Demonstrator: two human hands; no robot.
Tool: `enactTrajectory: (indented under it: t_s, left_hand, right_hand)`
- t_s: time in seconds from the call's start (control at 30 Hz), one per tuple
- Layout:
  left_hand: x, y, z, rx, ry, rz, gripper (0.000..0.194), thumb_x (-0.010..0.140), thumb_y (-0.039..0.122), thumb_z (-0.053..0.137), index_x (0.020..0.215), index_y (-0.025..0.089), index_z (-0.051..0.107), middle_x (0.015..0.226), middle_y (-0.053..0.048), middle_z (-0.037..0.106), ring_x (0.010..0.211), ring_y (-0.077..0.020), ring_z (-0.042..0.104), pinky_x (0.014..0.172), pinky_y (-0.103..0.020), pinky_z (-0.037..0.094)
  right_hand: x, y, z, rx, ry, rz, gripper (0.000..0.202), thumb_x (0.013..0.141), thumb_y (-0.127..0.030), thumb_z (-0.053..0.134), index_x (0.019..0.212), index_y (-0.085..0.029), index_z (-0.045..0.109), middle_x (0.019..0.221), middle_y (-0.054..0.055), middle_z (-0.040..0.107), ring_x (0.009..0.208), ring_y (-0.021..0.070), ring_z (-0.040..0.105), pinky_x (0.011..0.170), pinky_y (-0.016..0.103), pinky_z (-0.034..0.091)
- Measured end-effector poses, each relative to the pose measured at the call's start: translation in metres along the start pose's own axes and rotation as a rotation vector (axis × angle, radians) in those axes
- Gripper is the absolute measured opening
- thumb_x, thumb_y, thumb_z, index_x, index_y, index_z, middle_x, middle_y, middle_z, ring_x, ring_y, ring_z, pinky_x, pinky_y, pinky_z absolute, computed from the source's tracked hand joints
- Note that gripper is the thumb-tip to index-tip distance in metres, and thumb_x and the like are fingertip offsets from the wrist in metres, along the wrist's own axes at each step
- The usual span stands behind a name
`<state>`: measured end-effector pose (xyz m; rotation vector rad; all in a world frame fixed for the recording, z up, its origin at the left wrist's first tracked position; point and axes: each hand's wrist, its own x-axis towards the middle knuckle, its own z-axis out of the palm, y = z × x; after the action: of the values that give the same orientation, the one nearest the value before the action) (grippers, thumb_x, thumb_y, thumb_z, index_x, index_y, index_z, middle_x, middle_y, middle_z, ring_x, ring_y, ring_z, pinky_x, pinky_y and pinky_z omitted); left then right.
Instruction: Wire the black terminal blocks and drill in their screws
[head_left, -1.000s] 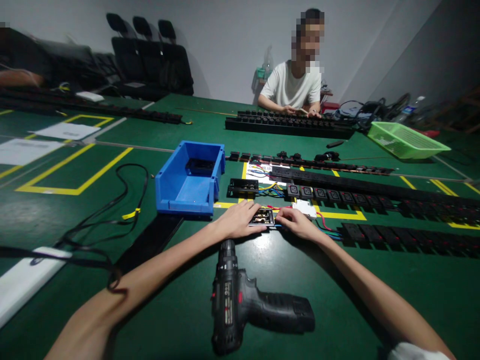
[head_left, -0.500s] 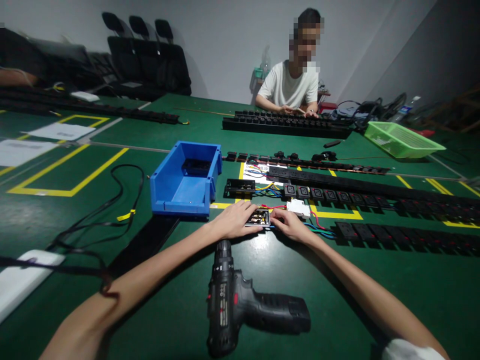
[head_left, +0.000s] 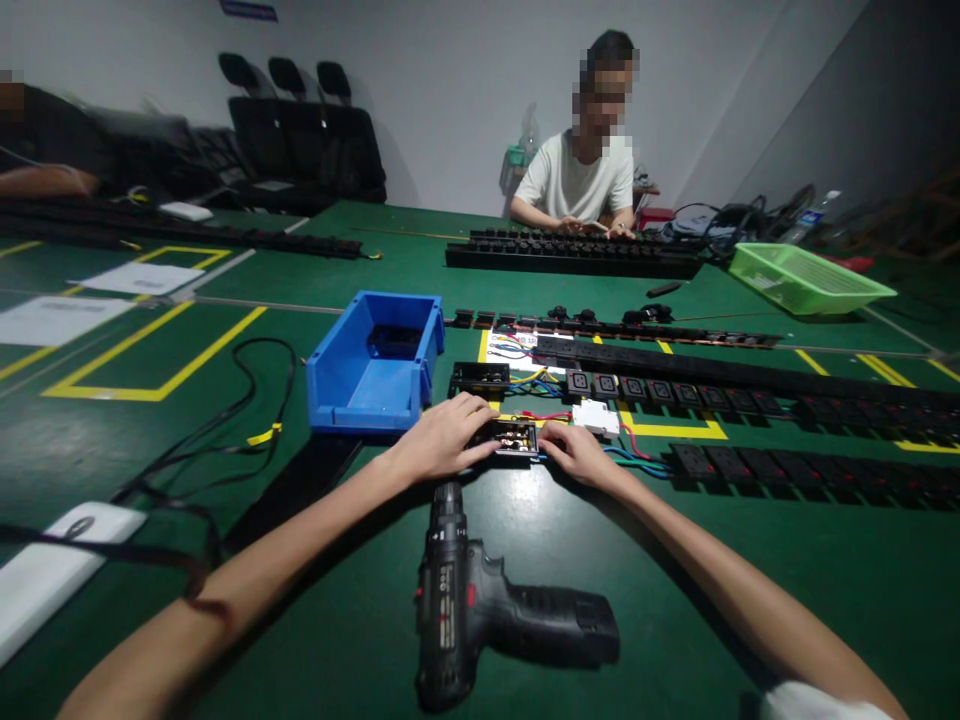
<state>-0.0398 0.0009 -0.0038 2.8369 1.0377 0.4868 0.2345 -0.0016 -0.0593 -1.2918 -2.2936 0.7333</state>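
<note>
My left hand is closed over the left end of a small black open-topped terminal box, thumb along the near side and fingers across the far side. Brass-coloured metal parts show inside the box. At its right end, my right hand has thumb and forefinger pinched together; what lies between them is hidden. Blue and green wires run from beneath that hand to a row of black sockets. Just behind my right hand sits a white block with red wires. A black cordless drill lies nearer to me.
A blue bin stands left of my hands, with a black cable and white power strip farther left. More socket strips lie behind. A green basket is at far right; a co-worker sits opposite.
My left hand has shifted slightly left along the box, uncovering more of its inside. My right hand stays at the right end. The camera view has tilted up a little.
</note>
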Motion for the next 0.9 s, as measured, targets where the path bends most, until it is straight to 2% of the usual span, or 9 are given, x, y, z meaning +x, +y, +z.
enactTrajectory:
  t_s: [0.07,0.17,0.2,0.3,0.4,0.47,0.57,0.73,0.9]
  left_hand:
    - [-0.012,-0.010,-0.020,0.028,0.103,-0.063,0.032,0.098,0.039,0.041,0.110,0.014,0.057,0.106,-0.011,0.062,0.102,-0.0225,0.056,0.090,-0.034,0.046]
    - [-0.029,-0.043,-0.048,0.093,0.287,-0.352,0.028,0.096,0.038,0.042,0.098,0.016,0.057,0.094,-0.008,0.063,0.089,-0.0210,0.058,0.083,-0.033,0.046]
    - [-0.035,-0.058,-0.054,0.098,0.297,-0.452,0.028,0.094,0.039,0.042,0.100,0.016,0.057,0.094,-0.007,0.064,0.087,-0.0205,0.059,0.081,-0.032,0.047]
    - [-0.046,-0.106,-0.062,0.030,0.093,-0.565,0.031,0.090,0.042,0.044,0.101,0.018,0.061,0.100,-0.006,0.067,0.087,-0.0200,0.062,0.080,-0.030,0.047]
    - [-0.046,-0.133,-0.055,-0.042,-0.137,-0.563,0.038,0.085,0.045,0.049,0.108,0.018,0.063,0.105,-0.007,0.069,0.093,-0.0219,0.064,0.083,-0.030,0.047]
    - [-0.040,-0.134,-0.049,-0.115,-0.231,-0.535,0.040,0.082,0.046,0.052,0.109,0.019,0.064,0.107,-0.007,0.070,0.094,-0.0222,0.065,0.084,-0.030,0.047]
    - [-0.024,-0.123,-0.043,-0.216,-0.310,-0.501,0.033,0.074,0.038,0.059,0.100,0.019,0.067,0.102,-0.006,0.072,0.092,-0.0217,0.065,0.082,-0.028,0.048]
    - [-0.003,-0.110,-0.043,-0.172,-0.411,-0.571,0.018,0.063,0.026,0.062,0.079,0.017,0.067,0.079,-0.004,0.071,0.076,-0.0211,0.065,0.069,-0.026,0.049]
    - [0.001,-0.113,-0.040,-0.147,-0.387,-0.593,0.023,0.060,0.027,0.067,0.081,0.018,0.069,0.075,-0.004,0.071,0.076,-0.0219,0.065,0.067,-0.026,0.050]
  right_hand:
    - [0.000,0.000,0.000,-0.003,-0.004,-0.001,0.022,0.094,-0.031,0.047,0.087,-0.017,0.062,0.075,0.003,0.061,0.067,0.0142,0.051,0.065,0.025,0.033]
    - [0.000,0.000,-0.001,-0.004,-0.008,-0.001,0.022,0.093,-0.031,0.048,0.086,-0.017,0.062,0.075,0.003,0.061,0.066,0.0142,0.051,0.064,0.025,0.034]
    - [0.000,0.000,-0.001,-0.003,-0.008,-0.001,0.022,0.094,-0.031,0.048,0.086,-0.017,0.063,0.075,0.003,0.061,0.066,0.0144,0.051,0.065,0.025,0.034]
    - [0.000,-0.001,-0.001,-0.001,-0.005,-0.005,0.022,0.093,-0.031,0.047,0.086,-0.017,0.062,0.075,0.003,0.062,0.067,0.0148,0.052,0.065,0.025,0.034]
    - [0.000,0.000,-0.001,0.001,0.000,-0.009,0.021,0.093,-0.030,0.048,0.086,-0.017,0.062,0.076,0.004,0.062,0.067,0.0150,0.052,0.064,0.026,0.034]
    - [0.000,0.000,0.000,0.001,0.002,-0.011,0.021,0.093,-0.030,0.048,0.085,-0.017,0.063,0.076,0.004,0.062,0.067,0.0150,0.052,0.064,0.026,0.034]
    - [0.000,0.001,0.000,0.000,0.002,-0.012,0.021,0.093,-0.030,0.048,0.085,-0.017,0.063,0.076,0.003,0.062,0.066,0.0148,0.052,0.064,0.026,0.034]
    - [-0.001,-0.001,-0.001,-0.007,0.001,-0.023,0.022,0.094,-0.030,0.047,0.085,-0.017,0.062,0.077,0.003,0.063,0.069,0.0148,0.053,0.065,0.025,0.035]
    - [-0.001,-0.003,-0.003,-0.012,0.003,-0.023,0.021,0.094,-0.030,0.048,0.085,-0.017,0.062,0.079,0.004,0.064,0.070,0.0150,0.054,0.066,0.025,0.035]
